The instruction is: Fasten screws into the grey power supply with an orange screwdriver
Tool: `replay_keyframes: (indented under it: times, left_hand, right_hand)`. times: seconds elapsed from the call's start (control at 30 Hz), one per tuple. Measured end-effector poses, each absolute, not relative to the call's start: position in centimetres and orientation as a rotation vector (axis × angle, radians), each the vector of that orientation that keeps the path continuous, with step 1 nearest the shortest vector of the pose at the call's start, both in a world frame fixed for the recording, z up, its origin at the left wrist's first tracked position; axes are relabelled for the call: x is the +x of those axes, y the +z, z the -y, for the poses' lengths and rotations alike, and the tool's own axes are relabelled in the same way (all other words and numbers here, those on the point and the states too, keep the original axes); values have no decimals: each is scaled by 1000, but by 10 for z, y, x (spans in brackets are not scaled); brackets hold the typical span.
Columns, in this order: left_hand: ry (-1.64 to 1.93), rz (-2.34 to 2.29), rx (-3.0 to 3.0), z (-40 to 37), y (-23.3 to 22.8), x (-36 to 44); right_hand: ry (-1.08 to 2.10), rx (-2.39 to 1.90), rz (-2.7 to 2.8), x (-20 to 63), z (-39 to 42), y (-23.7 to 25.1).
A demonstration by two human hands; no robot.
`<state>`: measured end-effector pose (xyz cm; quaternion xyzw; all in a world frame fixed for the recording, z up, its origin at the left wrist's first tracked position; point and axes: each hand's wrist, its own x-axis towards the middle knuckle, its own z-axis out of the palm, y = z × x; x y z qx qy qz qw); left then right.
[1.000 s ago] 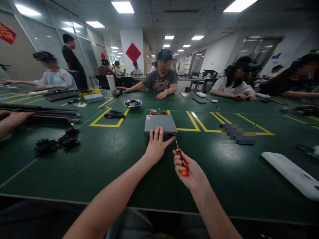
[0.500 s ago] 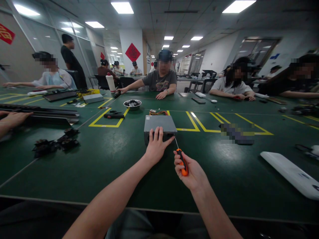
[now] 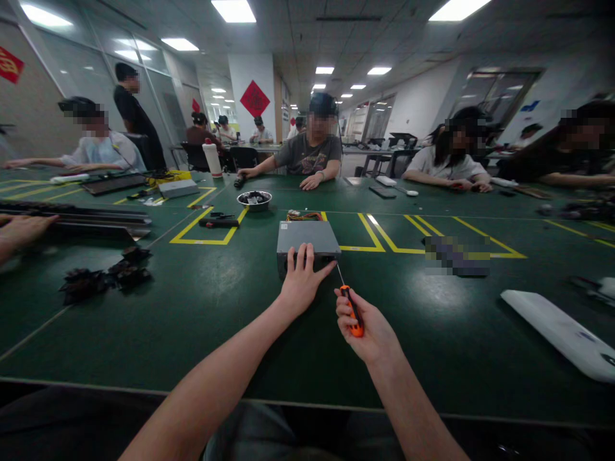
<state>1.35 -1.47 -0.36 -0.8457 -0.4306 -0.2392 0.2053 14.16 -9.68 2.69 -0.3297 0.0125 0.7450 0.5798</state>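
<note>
A grey metal computer power supply (image 3: 307, 235) stands on the green table in front of me, its coloured cables (image 3: 306, 216) bunched behind it. My left hand (image 3: 300, 282) holds it, fingers spread over the top and front edge, thumb stretched toward the front right corner. In my right hand (image 3: 368, 323) is an orange and black screwdriver (image 3: 354, 314), fingers wrapped round its handle. The thin shaft points up and away, its tip at the power supply's front right corner. Whether the tip sits in a screw is too small to tell.
Beyond the power supply are a metal bowl (image 3: 254, 200) of dark parts and a black tool (image 3: 218, 223). Dark parts (image 3: 106, 275) lie left; a white casing (image 3: 552, 330) lies right. A co-worker's hand (image 3: 29, 230) touches long dark metal pieces. Other people sit around the table.
My hands, the power supply and the screwdriver look almost unchanged. Across the table, a person's hand has shifted slightly to the right with a small dark object.
</note>
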Motion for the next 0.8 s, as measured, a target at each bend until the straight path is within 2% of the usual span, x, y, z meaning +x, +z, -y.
replay_keyframes:
  times: [0.2,0.43,0.67,0.8]
  left_hand:
    - [-649,1200,-2346,15,-3,14]
    - [-654,1216,-2351,15,-4,14]
    - [-648,1215,-2351,16,-2,14]
    - [-665,1208,-2359,15,-3,14]
  right_hand:
    - [1638,-826,-24,138,96,27]
    - [1776,-734,-66,143,96,27]
    - [1675,-767,-11,142,95,25]
    - [1730,-741,-43,145,94,26]
